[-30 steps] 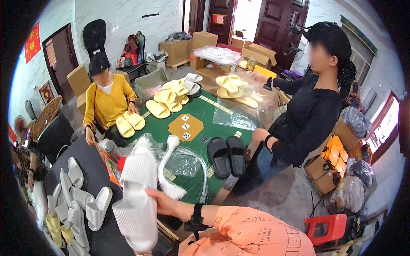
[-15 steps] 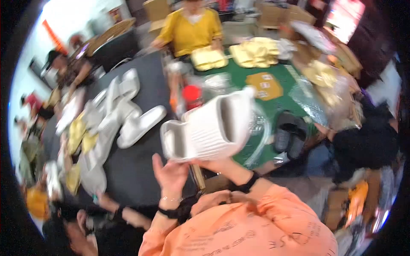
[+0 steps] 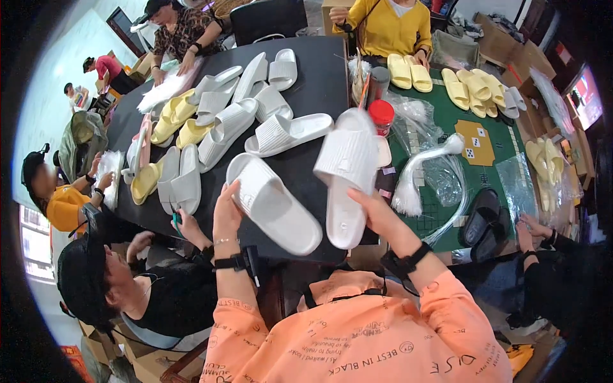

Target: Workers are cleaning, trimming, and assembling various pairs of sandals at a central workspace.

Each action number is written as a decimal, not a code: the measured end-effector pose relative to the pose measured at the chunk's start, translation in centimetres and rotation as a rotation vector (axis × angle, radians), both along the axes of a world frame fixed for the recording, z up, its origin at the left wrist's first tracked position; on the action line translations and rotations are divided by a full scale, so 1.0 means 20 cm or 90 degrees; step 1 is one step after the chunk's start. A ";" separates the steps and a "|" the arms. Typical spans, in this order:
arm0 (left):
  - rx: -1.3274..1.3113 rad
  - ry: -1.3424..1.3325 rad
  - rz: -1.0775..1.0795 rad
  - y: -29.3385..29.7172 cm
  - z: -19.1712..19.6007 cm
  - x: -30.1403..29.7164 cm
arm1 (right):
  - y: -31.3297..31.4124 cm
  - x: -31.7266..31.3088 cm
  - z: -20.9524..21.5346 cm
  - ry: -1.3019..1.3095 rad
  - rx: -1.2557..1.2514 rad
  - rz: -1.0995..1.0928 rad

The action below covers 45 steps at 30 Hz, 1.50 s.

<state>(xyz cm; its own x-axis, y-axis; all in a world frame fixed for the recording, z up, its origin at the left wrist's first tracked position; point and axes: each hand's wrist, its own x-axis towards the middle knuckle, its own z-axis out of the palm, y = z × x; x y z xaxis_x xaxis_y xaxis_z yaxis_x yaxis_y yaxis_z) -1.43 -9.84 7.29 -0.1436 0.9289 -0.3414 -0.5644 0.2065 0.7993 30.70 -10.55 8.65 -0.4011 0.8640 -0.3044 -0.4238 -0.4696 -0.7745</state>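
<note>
Two white slide sandals are held up over the near edge of the dark table. My left hand [image 3: 227,214] grips the left slide [image 3: 281,214] by the side of its strap; its sole slants down to the right. My right hand [image 3: 378,216] pinches the edge of the right slide [image 3: 345,223], which stands nearly upright with its ribbed strap on top. The two slides are apart. Just beyond them on the table lies another white slide [image 3: 290,133], and a pair of white slides [image 3: 179,177] rests to the left.
More white and yellow slides [image 3: 174,116] cover the dark table [image 3: 223,182]. To the right, a green table [image 3: 440,214] holds a red-lidded jar [image 3: 381,113], a white string bundle [image 3: 408,191], clear bags, black slides [image 3: 480,217] and yellow slides [image 3: 474,89]. Several people work around both tables.
The two slides, held together side by side before, are now apart, one in each hand. My right hand has come into view on the right slide. The view has shifted too.
</note>
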 end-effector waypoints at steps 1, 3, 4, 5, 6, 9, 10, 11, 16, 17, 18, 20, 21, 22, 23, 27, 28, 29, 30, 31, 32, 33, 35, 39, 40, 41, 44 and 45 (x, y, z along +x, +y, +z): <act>-0.037 0.050 -0.013 0.04 -0.06 -0.02 | 0.04 -0.05 -0.10 0.010 -0.036 0.030; -0.073 0.188 -0.047 0.12 -0.19 -0.01 | 0.10 -0.13 -0.36 -0.112 -0.015 -0.005; -0.110 0.244 -0.027 0.15 -0.27 0.01 | 0.09 -0.18 -0.43 -0.183 -0.016 -0.061; -0.138 0.301 -0.016 0.17 -0.37 0.00 | 0.10 -0.22 -0.54 -0.376 0.102 -0.072; -0.166 0.359 -0.010 0.18 -0.46 -0.02 | 0.10 -0.24 -0.64 -0.573 0.216 -0.080; -0.089 0.256 0.030 0.22 -0.53 0.02 | 0.04 -0.24 -0.72 -0.733 0.446 -0.147; -0.042 0.190 -0.008 0.23 -0.52 0.04 | -0.01 -0.21 -0.62 -0.748 0.480 -0.109; -0.047 0.293 0.000 0.24 -0.54 0.04 | -0.03 -0.15 -0.57 -0.764 0.467 -0.120; -0.221 1.086 0.148 0.20 -0.33 0.43 | -0.16 0.40 -0.47 -0.611 0.351 0.117; -0.053 1.025 0.150 0.16 -0.33 0.47 | -0.19 0.56 -0.48 -0.634 0.260 0.145; 0.113 0.950 0.147 0.12 -0.32 0.53 | -0.26 0.74 -0.58 -0.681 0.163 0.082; 0.150 0.742 -0.014 -0.01 -0.26 0.79 | -0.41 1.06 -0.72 -0.820 0.032 -0.137; 0.182 0.684 -0.121 -0.10 -0.21 0.92 | -0.48 1.17 -0.79 -0.976 0.039 -0.187; 0.208 0.620 -0.232 -0.17 -0.19 1.05 | -0.53 1.25 -0.83 -1.027 -0.027 -0.202; 0.159 0.488 -0.380 -0.23 -0.21 1.17 | -0.55 1.30 -0.85 -0.977 -0.117 -0.166; 0.121 0.425 -0.711 -0.33 -0.46 1.46 | -0.57 1.33 -0.96 -0.852 -0.314 -0.190; 0.134 0.483 -0.750 -0.33 -0.51 1.51 | -0.57 1.31 -0.98 -0.866 -0.312 -0.204; 0.151 0.540 -0.790 -0.34 -0.55 1.56 | -0.57 1.31 -1.02 -0.903 -0.284 -0.205; 0.147 0.541 -0.795 -0.33 -0.59 1.61 | -0.57 1.31 -1.05 -0.940 -0.256 -0.206; 0.129 0.558 -0.791 -0.33 -0.62 1.65 | -0.56 1.29 -1.08 -0.939 -0.249 -0.235; 0.111 0.575 -0.786 -0.32 -0.65 1.68 | -0.57 1.29 -1.10 -0.935 -0.253 -0.231; 0.108 0.609 -0.769 -0.33 -0.67 1.72 | -0.58 1.30 -1.11 -0.907 -0.229 -0.242; 0.183 0.650 -0.724 -0.31 -0.76 1.80 | -0.57 1.31 -1.10 -0.869 -0.194 -0.239; 0.264 0.731 -0.696 -0.24 -0.76 2.02 | -0.58 1.35 -1.06 -0.883 -0.157 -0.180; 0.274 0.757 -0.692 -0.24 -0.76 2.07 | -0.58 1.35 -1.06 -0.843 -0.171 -0.201; 0.245 0.765 -0.657 -0.25 -0.78 2.12 | -0.58 1.35 -1.05 -0.803 -0.185 -0.222; 0.253 0.830 -0.666 -0.25 -0.80 2.23 | -0.56 1.34 -1.06 -0.685 -0.140 -0.241; 0.237 0.871 -0.665 -0.26 -0.81 2.28 | -0.55 1.34 -1.06 -0.674 -0.128 -0.244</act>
